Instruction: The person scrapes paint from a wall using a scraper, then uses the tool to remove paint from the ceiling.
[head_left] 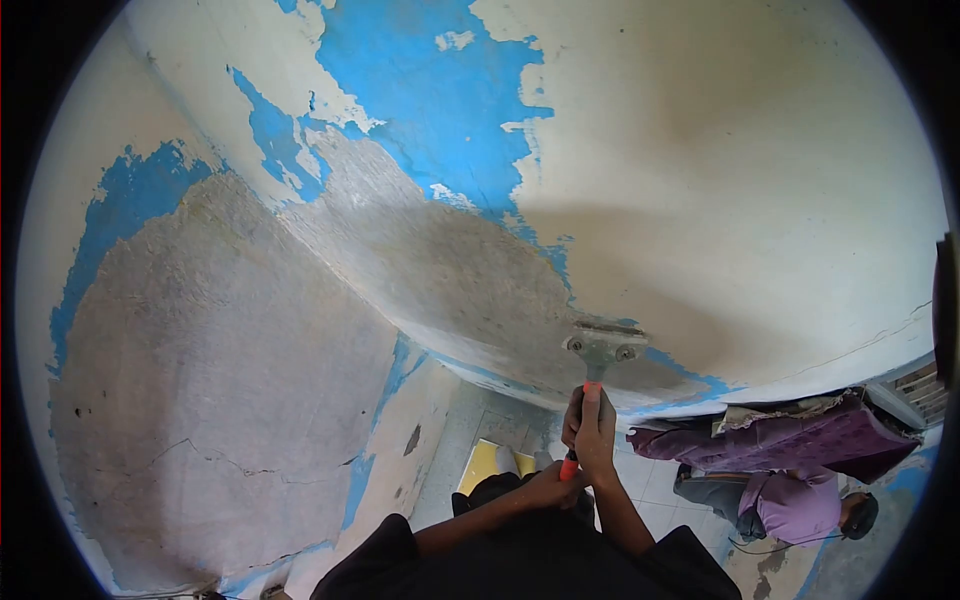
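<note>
Both my hands are closed around the red and black handle of a wide-bladed wall scraper (600, 352). My right hand (592, 428) grips it higher up, just below the metal head. Lower down, at the handle's end, is my left hand (556, 487). The blade lies against the wall (680, 180), where bare grey plaster (450, 265) meets blue and cream paint. Two bolts show on the scraper's head. Ragged patches of blue paint (430, 90) are exposed above and to the left.
On the left, the adjoining wall (210, 330) is mostly grey and cracked. I stand over a yellow board (484, 462) on the tiled floor (655, 485). A purple-covered item (780, 436) is at the right, with another person (795, 505) in a pink-purple shirt beside it.
</note>
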